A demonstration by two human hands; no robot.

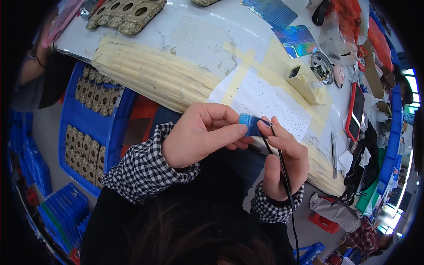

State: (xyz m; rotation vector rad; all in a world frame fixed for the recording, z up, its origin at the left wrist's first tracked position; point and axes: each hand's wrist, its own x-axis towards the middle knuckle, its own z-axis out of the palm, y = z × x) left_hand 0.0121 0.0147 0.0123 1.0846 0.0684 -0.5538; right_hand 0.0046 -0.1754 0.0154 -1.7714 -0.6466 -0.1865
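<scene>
small blue piece (253, 126) is pinched in left hand (198, 134), right hand (289, 154) curled at its right by black cord (288, 187), grip cannot be told; steady holding seems called for.

Small blue piece (250, 122) and slim black corded item (284, 173) at the hands

The blue piece is compact. Its left end is light blue with a patterned, textured look; the remainder is a darker, smoother blue. It is raised in front of the body, near the table's edge, gripped at its left end between thumb and fingers of the left hand (207, 132). Its right end adjoins the fingertips of the right hand (285, 157); whether they press on it cannot be determined. The black item slants across the right hand, upper end near the blue piece, its thin cord trailing downward. Its tip is indistinct.
</scene>
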